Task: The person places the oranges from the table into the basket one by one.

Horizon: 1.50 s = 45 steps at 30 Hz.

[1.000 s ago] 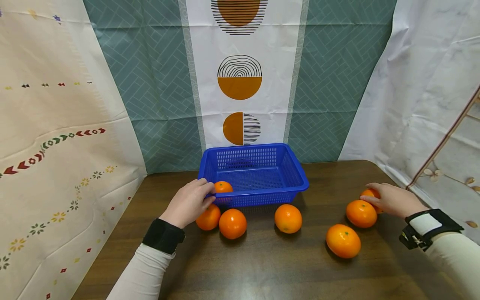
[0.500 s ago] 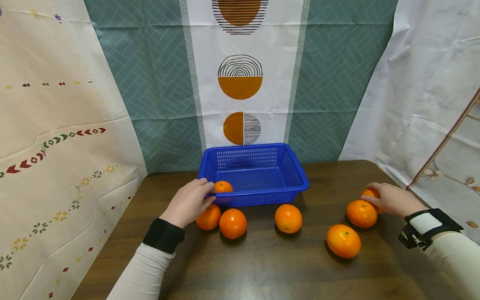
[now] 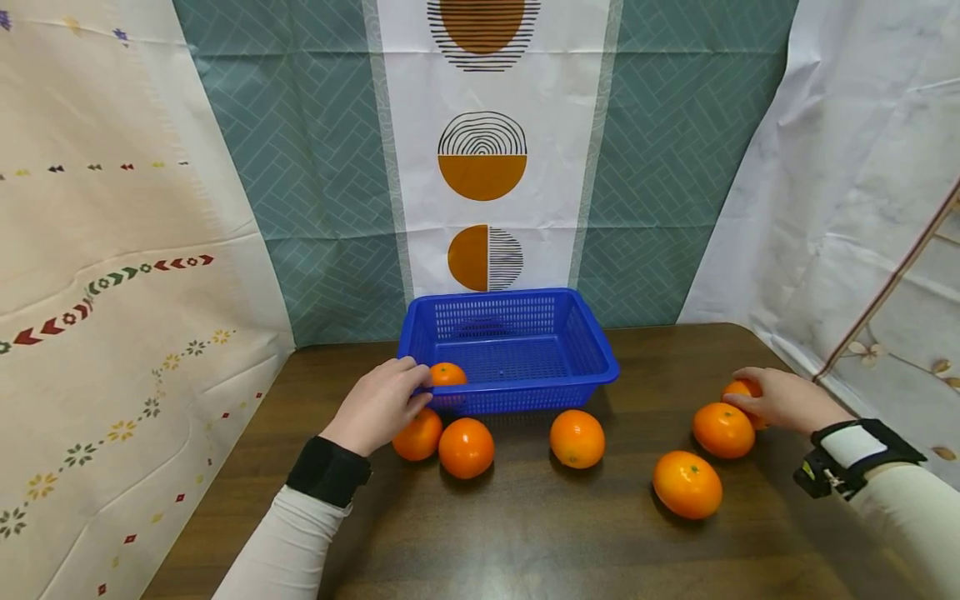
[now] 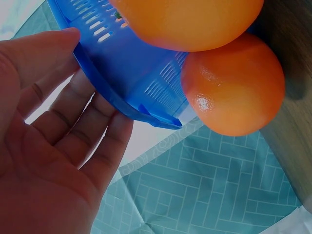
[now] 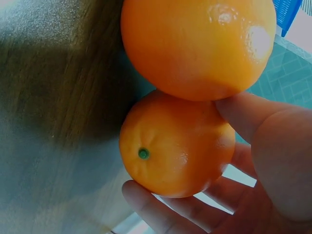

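Observation:
My left hand (image 3: pixel 381 405) grips the near left corner of the blue plastic basket (image 3: pixel 525 398), its thumb and fingers on either side of the rim, as the left wrist view shows. Inside that corner lies one orange (image 3: pixel 447 374). Just below the hand, a second orange (image 3: pixel 417 435) touches or nearly touches a third orange (image 3: pixel 467 448) in front of the basket. At the table's right side, my right hand (image 3: pixel 783 400) has its thumb and fingers curled round an orange (image 5: pixel 175 146). Another orange (image 3: pixel 723 430) sits right against that one, partly covering it in the head view.
Two more oranges stand apart on the wooden table (image 3: pixel 540 533): one orange (image 3: pixel 577 439) before the basket's right half, one orange (image 3: pixel 687 484) nearer the right front. A patterned cloth (image 3: pixel 322 208) hangs behind the table, with a pale cloth (image 3: pixel 150 333) along the left side.

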Each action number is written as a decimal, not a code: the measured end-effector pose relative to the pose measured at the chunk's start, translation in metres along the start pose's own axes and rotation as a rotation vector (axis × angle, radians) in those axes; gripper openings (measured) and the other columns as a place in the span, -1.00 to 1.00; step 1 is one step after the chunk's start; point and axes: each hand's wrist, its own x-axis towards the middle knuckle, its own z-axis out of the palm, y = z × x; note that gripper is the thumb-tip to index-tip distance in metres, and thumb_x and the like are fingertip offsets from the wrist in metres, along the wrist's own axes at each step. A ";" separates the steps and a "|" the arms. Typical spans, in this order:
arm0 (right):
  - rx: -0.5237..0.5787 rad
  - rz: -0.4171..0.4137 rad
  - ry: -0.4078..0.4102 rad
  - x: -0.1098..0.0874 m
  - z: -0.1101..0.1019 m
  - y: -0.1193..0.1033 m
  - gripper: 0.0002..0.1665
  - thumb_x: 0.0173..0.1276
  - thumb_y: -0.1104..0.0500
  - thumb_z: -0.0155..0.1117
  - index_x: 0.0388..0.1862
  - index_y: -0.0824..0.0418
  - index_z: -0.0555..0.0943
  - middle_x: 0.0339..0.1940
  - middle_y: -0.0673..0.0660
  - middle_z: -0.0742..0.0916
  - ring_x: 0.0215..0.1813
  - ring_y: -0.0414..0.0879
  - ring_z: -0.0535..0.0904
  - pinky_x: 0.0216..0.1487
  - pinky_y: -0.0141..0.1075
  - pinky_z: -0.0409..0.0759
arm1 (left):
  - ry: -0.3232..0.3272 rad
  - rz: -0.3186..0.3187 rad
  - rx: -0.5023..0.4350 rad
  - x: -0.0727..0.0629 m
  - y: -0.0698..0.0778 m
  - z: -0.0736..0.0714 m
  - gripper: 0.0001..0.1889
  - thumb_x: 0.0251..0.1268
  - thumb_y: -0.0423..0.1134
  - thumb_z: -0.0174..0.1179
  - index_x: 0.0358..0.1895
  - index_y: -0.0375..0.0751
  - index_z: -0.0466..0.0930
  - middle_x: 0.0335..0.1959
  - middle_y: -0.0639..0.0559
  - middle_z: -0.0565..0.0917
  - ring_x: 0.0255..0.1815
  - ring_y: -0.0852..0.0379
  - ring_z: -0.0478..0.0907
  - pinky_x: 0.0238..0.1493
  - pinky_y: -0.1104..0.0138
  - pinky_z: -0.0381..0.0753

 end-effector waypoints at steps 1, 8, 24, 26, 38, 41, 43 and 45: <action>0.004 -0.001 0.001 0.001 0.000 0.000 -0.34 0.56 0.00 0.45 0.20 0.61 0.60 -0.08 0.50 0.77 -0.19 0.20 0.68 -0.04 0.28 0.69 | 0.002 0.001 0.002 0.000 0.000 0.000 -0.79 0.38 -0.30 0.58 -0.20 -0.10 0.66 -0.37 0.11 0.48 -0.32 0.07 0.45 -0.24 0.23 0.56; 0.013 0.015 0.036 0.006 -0.003 -0.002 -0.35 0.56 -0.04 0.44 0.22 0.54 0.62 -0.10 0.40 0.79 -0.21 0.15 0.67 -0.09 0.21 0.69 | 0.006 -0.001 0.006 -0.001 0.000 -0.001 -0.78 0.37 -0.30 0.58 -0.20 -0.09 0.65 -0.38 0.11 0.47 -0.33 0.07 0.44 -0.24 0.23 0.55; -0.022 -0.036 0.127 0.010 -0.023 -0.034 -0.32 0.59 -0.03 0.45 0.35 0.51 0.58 0.08 0.52 0.75 -0.06 0.29 0.72 -0.03 0.27 0.67 | -0.015 -0.017 0.004 -0.001 0.001 -0.002 -0.80 0.40 -0.29 0.56 -0.19 -0.09 0.65 -0.36 0.11 0.48 -0.31 0.04 0.46 -0.22 0.21 0.56; -0.023 -0.040 0.133 0.011 -0.026 -0.042 -0.31 0.60 -0.05 0.44 0.37 0.49 0.58 0.11 0.51 0.75 -0.08 0.25 0.71 -0.04 0.23 0.68 | -0.016 -0.019 0.001 -0.001 0.001 -0.002 -0.80 0.40 -0.29 0.56 -0.19 -0.09 0.66 -0.36 0.11 0.49 -0.31 0.05 0.46 -0.21 0.21 0.56; -0.023 -0.120 0.201 0.017 -0.038 -0.084 -0.35 0.59 -0.04 0.46 0.38 0.42 0.62 0.21 0.49 0.73 0.00 0.25 0.70 0.00 0.18 0.70 | -0.014 -0.016 -0.002 -0.002 0.000 -0.001 -0.80 0.41 -0.29 0.55 -0.21 -0.09 0.65 -0.37 0.11 0.48 -0.31 0.05 0.45 -0.22 0.21 0.55; -0.015 -0.143 0.211 0.018 -0.041 -0.092 -0.38 0.60 -0.05 0.46 0.36 0.39 0.65 0.15 0.43 0.75 -0.05 0.20 0.68 -0.06 0.11 0.68 | -0.013 -0.015 0.000 -0.001 0.000 -0.001 -0.79 0.41 -0.29 0.56 -0.21 -0.09 0.65 -0.37 0.10 0.48 -0.31 0.05 0.45 -0.22 0.21 0.55; -0.017 -0.155 0.216 0.020 -0.043 -0.097 -0.38 0.60 -0.06 0.46 0.36 0.38 0.65 0.13 0.40 0.76 -0.06 0.17 0.68 -0.06 0.09 0.68 | -0.012 -0.013 -0.001 -0.001 0.000 0.000 -0.80 0.41 -0.29 0.56 -0.21 -0.10 0.65 -0.37 0.10 0.48 -0.32 0.04 0.45 -0.22 0.21 0.55; -0.016 -0.159 0.213 0.021 -0.046 -0.104 -0.37 0.60 -0.08 0.45 0.37 0.37 0.65 0.13 0.38 0.76 -0.07 0.15 0.68 -0.08 0.07 0.68 | -0.013 -0.013 -0.003 -0.001 0.000 0.001 -0.80 0.41 -0.29 0.56 -0.20 -0.10 0.65 -0.37 0.09 0.48 -0.31 0.04 0.45 -0.22 0.21 0.55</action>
